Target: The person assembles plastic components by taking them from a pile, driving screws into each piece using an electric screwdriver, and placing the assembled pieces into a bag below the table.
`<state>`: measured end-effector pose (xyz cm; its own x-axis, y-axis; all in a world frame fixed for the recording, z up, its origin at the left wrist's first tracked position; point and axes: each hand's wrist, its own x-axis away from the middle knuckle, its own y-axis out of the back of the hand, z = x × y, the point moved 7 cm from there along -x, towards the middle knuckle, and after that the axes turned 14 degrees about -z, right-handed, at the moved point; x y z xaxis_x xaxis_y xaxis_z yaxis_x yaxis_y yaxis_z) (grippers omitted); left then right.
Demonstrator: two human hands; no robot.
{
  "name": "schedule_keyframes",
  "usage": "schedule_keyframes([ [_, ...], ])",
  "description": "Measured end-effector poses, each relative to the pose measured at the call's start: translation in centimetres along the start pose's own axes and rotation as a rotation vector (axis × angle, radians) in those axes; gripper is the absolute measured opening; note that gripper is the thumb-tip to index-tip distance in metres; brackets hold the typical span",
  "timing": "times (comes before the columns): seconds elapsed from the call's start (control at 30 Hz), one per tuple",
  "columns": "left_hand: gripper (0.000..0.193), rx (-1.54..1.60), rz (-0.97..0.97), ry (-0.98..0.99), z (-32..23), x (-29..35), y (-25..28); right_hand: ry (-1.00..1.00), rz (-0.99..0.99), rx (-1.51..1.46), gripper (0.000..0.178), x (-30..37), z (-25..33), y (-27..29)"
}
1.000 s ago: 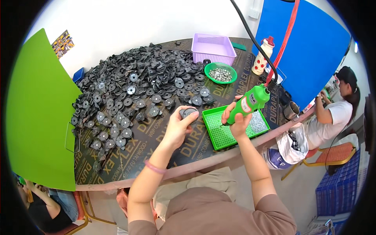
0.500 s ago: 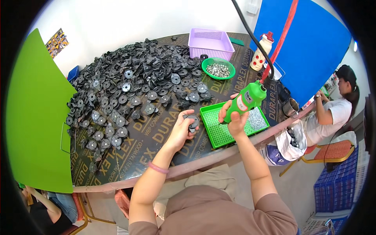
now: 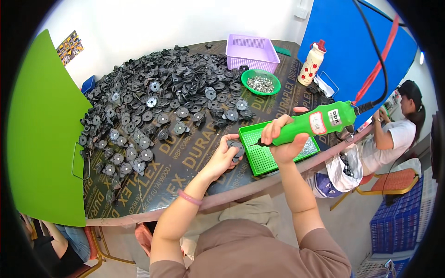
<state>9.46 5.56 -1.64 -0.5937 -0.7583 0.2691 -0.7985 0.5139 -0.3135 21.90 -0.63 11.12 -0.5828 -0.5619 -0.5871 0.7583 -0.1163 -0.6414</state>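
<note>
My left hand [image 3: 222, 160] grips a round black plastic part [image 3: 238, 149] with a grey disc face, just left of the tray. In my right hand [image 3: 286, 139] lies a green electric screwdriver [image 3: 310, 126], tilted almost level, its thin bit [image 3: 254, 145] pointing left toward the black part and apart from it. Beneath the screwdriver sits a green perforated tray [image 3: 259, 162], with small silvery pieces [image 3: 308, 147] at its right end, partly hidden by my right hand. A large heap of similar black parts [image 3: 162, 83] covers the table's left and back.
Behind the tray stand a green bowl [image 3: 244, 83] of small metal pieces, a lilac basket [image 3: 252, 46] and a bottle [image 3: 312, 62]. A black cable [image 3: 378, 55] and red strap [image 3: 382, 55] run up from the screwdriver. Another person [image 3: 394, 129] sits at the right, beside a white bag [image 3: 340, 169].
My right hand has swung the screwdriver from steeply tilted to nearly level, its bit now facing left. The left hand has shifted slightly right with the black part.
</note>
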Motion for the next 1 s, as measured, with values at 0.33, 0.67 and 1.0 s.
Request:
schedule_keyframes([
  [0.33, 0.037, -0.054, -0.036, -0.038, -0.4, 0.3, -0.1, -0.065, 0.01, 0.049, 0.067, 0.9, -2.1, -0.9],
  [0.67, 0.031, -0.128, -0.035, -0.138, -0.7, 0.4, -0.3, -0.03, 0.014, 0.128, 0.066, 1.3, -2.1, -1.0],
  [1.0, 0.03, -0.226, -0.195, -0.209, -1.5, -0.7, 1.5, -0.018, 0.071, 0.248, 0.065, 0.9, -2.6, 1.7],
])
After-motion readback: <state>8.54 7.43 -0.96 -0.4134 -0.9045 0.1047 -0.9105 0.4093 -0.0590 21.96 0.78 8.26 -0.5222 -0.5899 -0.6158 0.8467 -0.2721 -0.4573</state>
